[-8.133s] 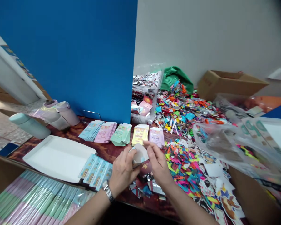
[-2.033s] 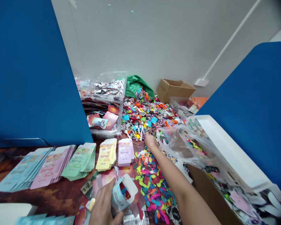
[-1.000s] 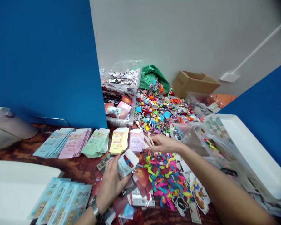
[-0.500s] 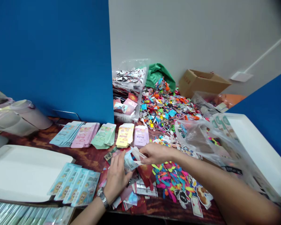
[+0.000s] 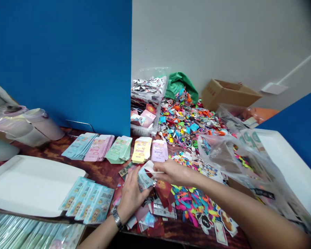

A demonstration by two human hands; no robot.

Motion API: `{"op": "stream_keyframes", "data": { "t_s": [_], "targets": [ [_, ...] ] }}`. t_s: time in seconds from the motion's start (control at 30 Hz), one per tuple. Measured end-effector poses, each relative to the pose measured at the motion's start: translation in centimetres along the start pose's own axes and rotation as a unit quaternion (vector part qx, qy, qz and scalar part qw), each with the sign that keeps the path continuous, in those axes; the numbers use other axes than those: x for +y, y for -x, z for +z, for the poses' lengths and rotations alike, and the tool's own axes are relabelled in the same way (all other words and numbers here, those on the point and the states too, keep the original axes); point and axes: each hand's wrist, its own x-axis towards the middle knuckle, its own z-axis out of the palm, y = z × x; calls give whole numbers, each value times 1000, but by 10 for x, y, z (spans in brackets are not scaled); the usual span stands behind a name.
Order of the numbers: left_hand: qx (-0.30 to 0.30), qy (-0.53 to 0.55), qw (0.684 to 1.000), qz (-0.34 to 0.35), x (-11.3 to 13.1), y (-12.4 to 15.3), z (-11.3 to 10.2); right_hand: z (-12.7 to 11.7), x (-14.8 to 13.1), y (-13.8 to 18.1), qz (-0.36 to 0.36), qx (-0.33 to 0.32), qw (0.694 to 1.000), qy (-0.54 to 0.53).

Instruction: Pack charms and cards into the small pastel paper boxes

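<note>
Left hand (image 5: 131, 197) closes around a pale blue printed carton (image 5: 144, 181), held above the wood-grain table (image 5: 103, 177). Long axis tilted, white end flap (image 5: 149, 166) pointing up-right. Right hand (image 5: 175, 173): fingers together at the flap; pinch cannot be confirmed.

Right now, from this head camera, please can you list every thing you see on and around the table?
Tall blue partition panels: two, left and right.
Flat card packet stacks: five, blue, pink, green, yellow, lilac, in a row.
Loose pale blue card packets: four, beside the tray.
Shallow rectangular white tray: one, white, table's left.
Clear plastic bins: two, far end.
Heap of small multicoloured pieces: one, behind the packets.
Crumpled green plastic bag: one, by the wall.
Open cardboard box: one, brown, far right.
Small pale blue card box: one, between the hands.
Left hand: one, gripping that box, metal wristwatch.
Right hand: one, beside that box.
</note>
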Motion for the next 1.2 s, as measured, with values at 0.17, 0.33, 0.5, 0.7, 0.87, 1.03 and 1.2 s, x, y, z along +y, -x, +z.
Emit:
{"op": "stream_keyframes", "data": {
  "t_s": [0.17,0.33,0.5,0.7,0.87,1.03,1.2],
  "targets": [
    [3,6,1000,-7,-3,2,-1,0,-4,-2,-4,4,999,39],
    [17,15,999,-28,-2,1,-3,-3,-8,4,3,26,998,56],
    [6,15,1000,-24,2,0,-3,1,-12,5,23,25,991,132],
    [19,29,999,-33,0,0,-6,5,-13,5,49,62,982,172],
    [17,35,999,-37,-2,3,-7,7,-13,6,59,66,978,187],
    [-1,50,999,-12,3,5,-1,15,-20,2,39,76,979,185],
    [-6,67,998,-7,7,7,-4,24,3,10,10,257,955,144]
  ]
}}
